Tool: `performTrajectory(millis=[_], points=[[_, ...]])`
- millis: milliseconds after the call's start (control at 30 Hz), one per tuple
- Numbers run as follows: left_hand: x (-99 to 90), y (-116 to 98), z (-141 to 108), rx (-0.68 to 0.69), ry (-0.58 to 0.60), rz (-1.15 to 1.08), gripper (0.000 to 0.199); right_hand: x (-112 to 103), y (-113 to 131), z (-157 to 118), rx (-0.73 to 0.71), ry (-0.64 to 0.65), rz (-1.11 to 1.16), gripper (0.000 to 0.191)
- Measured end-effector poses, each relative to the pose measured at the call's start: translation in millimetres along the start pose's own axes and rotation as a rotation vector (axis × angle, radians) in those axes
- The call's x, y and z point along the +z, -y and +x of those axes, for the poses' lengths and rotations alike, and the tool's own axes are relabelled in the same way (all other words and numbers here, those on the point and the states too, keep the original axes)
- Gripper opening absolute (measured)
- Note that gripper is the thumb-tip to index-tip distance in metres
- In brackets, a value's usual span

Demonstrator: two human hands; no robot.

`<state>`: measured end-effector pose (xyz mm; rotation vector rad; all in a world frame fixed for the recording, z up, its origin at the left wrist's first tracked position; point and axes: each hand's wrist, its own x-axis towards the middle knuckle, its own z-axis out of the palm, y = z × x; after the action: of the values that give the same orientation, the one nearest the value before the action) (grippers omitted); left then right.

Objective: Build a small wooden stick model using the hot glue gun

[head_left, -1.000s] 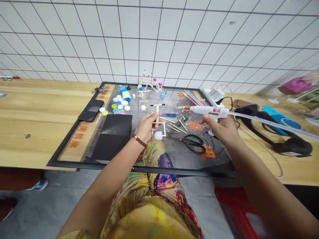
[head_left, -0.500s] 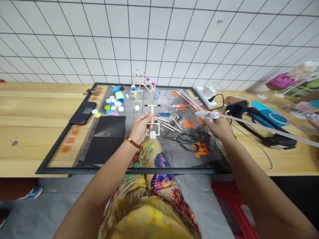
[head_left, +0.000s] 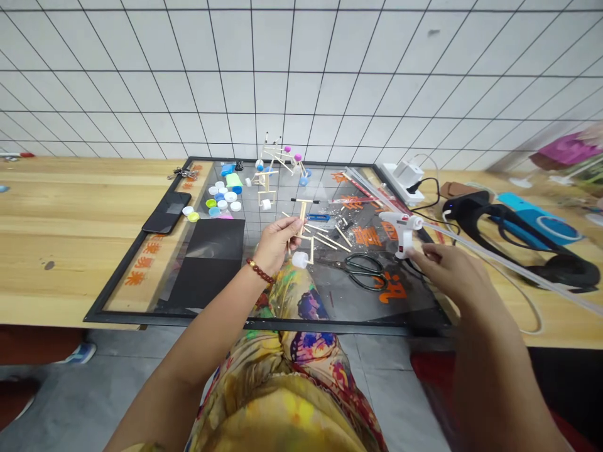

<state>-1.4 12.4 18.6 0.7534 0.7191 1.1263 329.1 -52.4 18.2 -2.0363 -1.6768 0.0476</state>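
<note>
Between thumb and fingers, my left hand pinches a small wooden stick frame with a black-tipped crossbar on top and a white round cap at its lower end. My right hand is beside the white glue gun, its fingertips at the handle's lower end; the fingers are partly curled and blurred, so whether they still grip it is unclear. A long clear glue stick extends from the gun's back. Black scissors lie between my hands, near loose sticks and a blue cutter.
A glass board with a black frame lies on the wooden table. On it are bottle caps, black sheets and stick models. A phone, power strip and black headset are around its edges.
My right hand has moved back and down from the glue gun's body, and the gun now shows upright with its handle down. The stick frame in my left hand has turned. The view has shifted.
</note>
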Motion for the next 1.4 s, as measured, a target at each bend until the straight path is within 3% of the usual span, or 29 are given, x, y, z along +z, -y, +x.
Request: performTrajectory(millis=[100,200,267,333,467,600,867,1167,1400], points=[[-1.5,-4,-2,-0.130,0.155,-0.209,0.017,0,36,-24,0.175,-0.031,0.222,0.035],[-2.7,-6,-3,-0.188,0.238,-0.346,0.009,19,86,-29,0.050,0.177,0.666,0.037],[-3.1,-6,-3,-0.163,0.204,-0.370,0.012,36,113,-23,-0.020,0.403,0.831,0.039],[-3.5,-6,-3,-0.099,0.166,-0.392,0.014,53,133,-13,0.028,0.574,0.956,0.043],[-5.9,-5,-1,0.038,0.143,-0.425,0.013,78,154,8,0.106,0.716,1.081,0.044],[-10.8,-6,3,0.120,0.106,-0.387,0.012,90,170,20,0.103,0.828,1.158,0.043],[-17.5,-3,12,0.160,0.058,-0.296,0.015,99,185,14,0.078,0.835,1.210,0.032],[-11.3,-5,9,0.110,0.006,-0.135,0.015,119,184,11,0.030,0.705,1.330,0.030],[-12.8,0,13,0.056,0.033,-0.181,0.014,112,187,7,0.100,0.680,1.303,0.022]])
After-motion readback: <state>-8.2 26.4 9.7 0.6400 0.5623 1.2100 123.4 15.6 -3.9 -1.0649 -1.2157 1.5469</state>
